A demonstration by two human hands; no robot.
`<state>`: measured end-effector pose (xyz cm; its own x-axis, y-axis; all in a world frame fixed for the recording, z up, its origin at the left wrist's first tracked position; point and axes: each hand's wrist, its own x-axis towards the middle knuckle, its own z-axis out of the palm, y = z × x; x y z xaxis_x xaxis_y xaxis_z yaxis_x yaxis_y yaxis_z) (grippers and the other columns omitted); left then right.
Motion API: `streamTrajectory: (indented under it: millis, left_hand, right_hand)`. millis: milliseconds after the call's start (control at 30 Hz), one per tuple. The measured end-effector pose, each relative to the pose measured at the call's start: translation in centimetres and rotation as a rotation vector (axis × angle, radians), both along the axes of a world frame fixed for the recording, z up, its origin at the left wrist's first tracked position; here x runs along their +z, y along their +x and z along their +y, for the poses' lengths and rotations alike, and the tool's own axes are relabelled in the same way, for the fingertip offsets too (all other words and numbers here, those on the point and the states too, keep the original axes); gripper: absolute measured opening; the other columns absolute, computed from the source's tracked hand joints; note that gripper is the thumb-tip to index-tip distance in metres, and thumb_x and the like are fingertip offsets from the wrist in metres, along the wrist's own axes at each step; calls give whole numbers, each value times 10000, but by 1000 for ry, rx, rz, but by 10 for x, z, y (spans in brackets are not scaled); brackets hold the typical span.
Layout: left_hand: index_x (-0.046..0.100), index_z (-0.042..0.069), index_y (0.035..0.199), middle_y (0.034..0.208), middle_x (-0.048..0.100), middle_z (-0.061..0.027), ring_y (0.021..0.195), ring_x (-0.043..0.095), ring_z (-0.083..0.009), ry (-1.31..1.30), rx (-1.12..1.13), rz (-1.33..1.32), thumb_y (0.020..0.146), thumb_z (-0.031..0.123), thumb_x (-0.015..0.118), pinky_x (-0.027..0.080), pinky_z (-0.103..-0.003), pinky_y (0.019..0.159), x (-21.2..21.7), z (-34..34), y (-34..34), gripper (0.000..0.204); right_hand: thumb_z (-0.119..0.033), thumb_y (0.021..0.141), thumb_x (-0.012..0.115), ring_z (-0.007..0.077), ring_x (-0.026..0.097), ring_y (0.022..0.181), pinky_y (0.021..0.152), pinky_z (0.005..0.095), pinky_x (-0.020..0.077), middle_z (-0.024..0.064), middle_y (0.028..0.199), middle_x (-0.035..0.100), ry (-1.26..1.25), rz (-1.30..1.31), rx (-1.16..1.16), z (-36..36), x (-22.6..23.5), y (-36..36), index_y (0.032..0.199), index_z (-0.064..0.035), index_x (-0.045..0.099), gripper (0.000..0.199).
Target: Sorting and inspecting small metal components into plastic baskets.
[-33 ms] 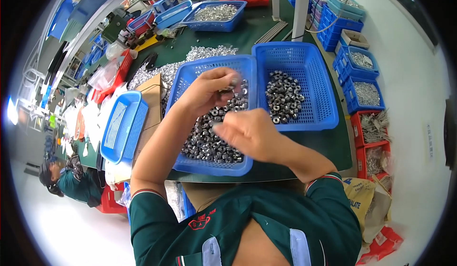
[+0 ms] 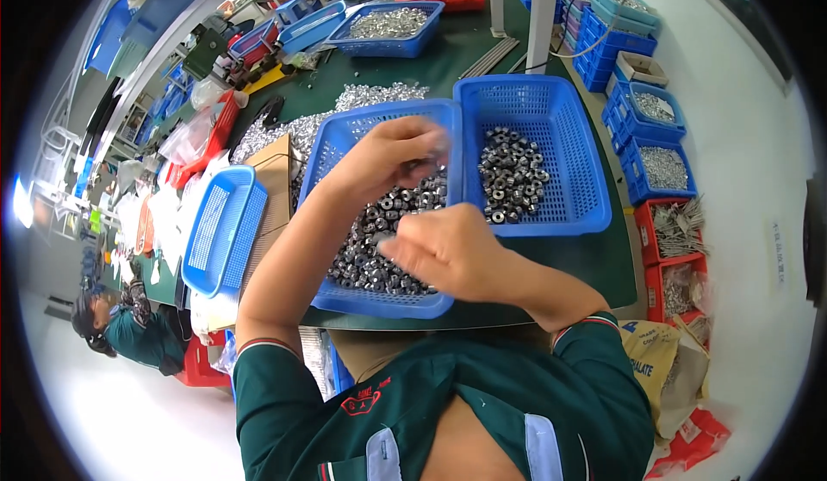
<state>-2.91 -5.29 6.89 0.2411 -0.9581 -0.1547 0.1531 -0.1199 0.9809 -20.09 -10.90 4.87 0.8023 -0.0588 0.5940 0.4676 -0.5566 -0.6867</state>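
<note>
Sorting is under way: the left hand (image 2: 392, 155) pinches over the metal nuts (image 2: 379, 240) in the near blue basket (image 2: 345, 141) on the table, the right hand (image 2: 448, 253) curled (contents hidden). Next likely needs a transfer to the right basket (image 2: 573, 145).

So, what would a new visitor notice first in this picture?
Probably the two blue baskets side by side on the green table, both holding small metal nuts. Both hands work over the near basket: the left hand raised, the right hand lower.
</note>
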Motion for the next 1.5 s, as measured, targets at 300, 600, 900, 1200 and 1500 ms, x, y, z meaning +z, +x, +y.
streamTrajectory:
  millis: [300,600,900,1200,1500]
  left_hand:
    - [687,120,940,907,681,-117,879,641,-326,161,-398,-1441,805,211,655,508,-436,772,-82,-151,-24,166]
    - [687,161,961,951,620,-133,927,616,-317,120,-335,-1486,804,230,642,506,-430,789,-107,-168,-38,177]
    - [703,145,993,1008,659,-96,959,620,-308,-252,38,-1284,819,168,628,507,-402,818,-29,-69,-4,191]
    - [679,53,999,906,689,-132,835,657,-303,227,44,-1274,781,88,619,514,-369,754,-68,48,43,228]
    - [695,162,954,959,608,-82,995,583,-297,253,7,-1507,759,189,668,495,-410,824,-100,56,36,199]
  right_hand:
    - [-171,848,658,304,519,497,464,388,398,107,577,512,-101,-269,17,-3,11,-17,671,-44,533,251]
    - [-165,823,689,304,540,521,479,391,411,106,601,534,-128,-295,-12,-9,16,-19,692,-44,554,224]
    - [-174,896,641,217,474,482,452,324,358,79,562,475,-23,-149,-205,-30,22,-16,690,-30,525,277]
    - [-204,939,606,113,482,565,535,278,390,64,631,541,25,160,-192,-19,-14,20,906,3,606,210]
    - [-236,973,544,105,472,556,525,262,372,28,621,518,325,351,-122,-9,-57,50,914,-12,614,242]
